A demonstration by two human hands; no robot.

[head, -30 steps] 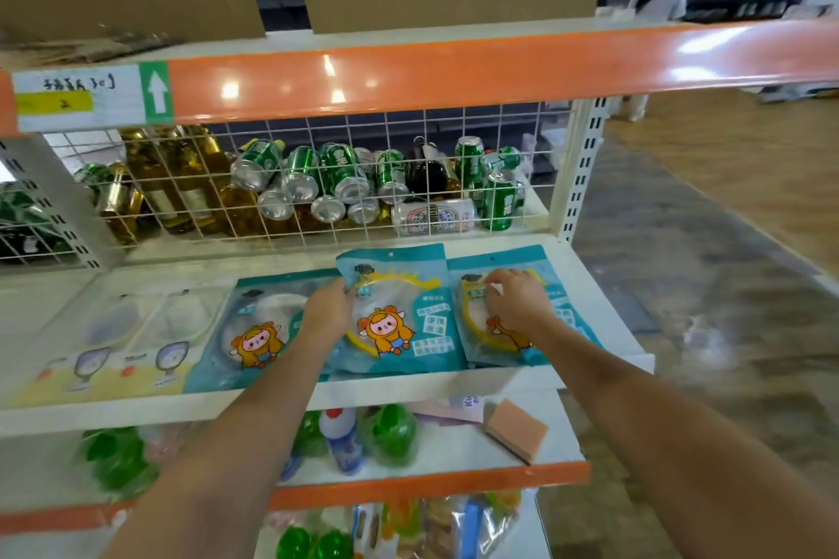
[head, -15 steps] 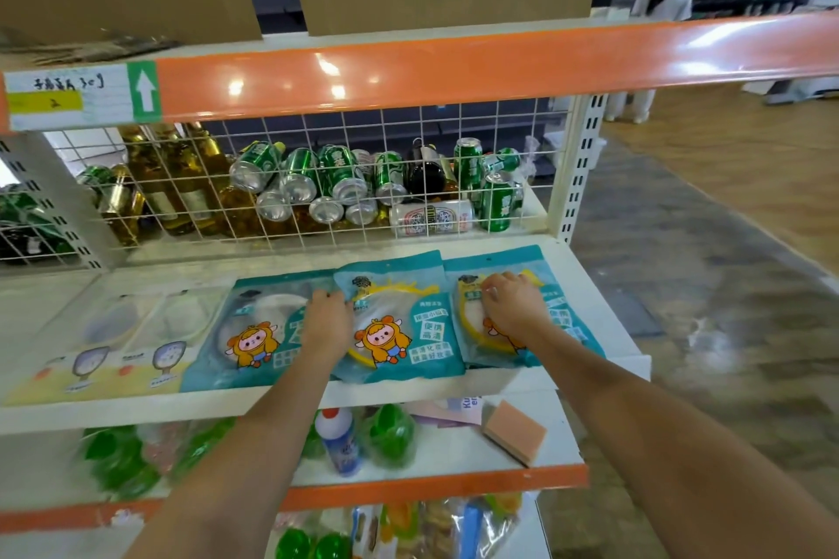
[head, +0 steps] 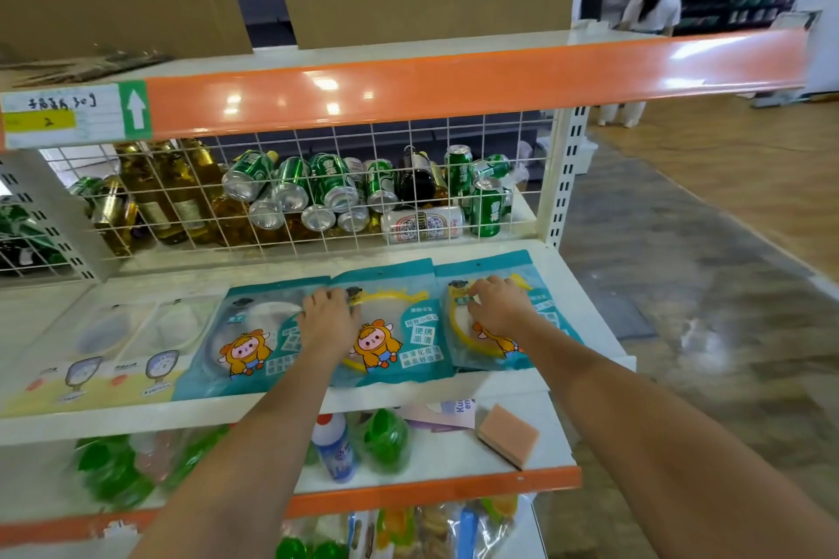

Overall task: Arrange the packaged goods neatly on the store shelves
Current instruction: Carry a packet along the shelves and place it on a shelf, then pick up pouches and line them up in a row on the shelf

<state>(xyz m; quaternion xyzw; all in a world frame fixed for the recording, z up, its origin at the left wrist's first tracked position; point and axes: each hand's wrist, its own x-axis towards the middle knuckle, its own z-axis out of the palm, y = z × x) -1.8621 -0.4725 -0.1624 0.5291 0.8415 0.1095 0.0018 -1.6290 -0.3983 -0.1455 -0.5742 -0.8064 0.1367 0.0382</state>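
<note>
Orange-trimmed white metal store shelving (head: 408,397) holds three teal plastic packets side by side, cartoon figures printed on them. A shopworker's left hand (head: 328,322) presses curled fingers where the left packet (head: 245,349) and middle packet (head: 399,331) overlap; the right hand (head: 497,306) rests bent fingers on the right packet (head: 535,313). Behind white wire mesh (head: 508,141), green drink cans (head: 336,186) lie heaped.
</note>
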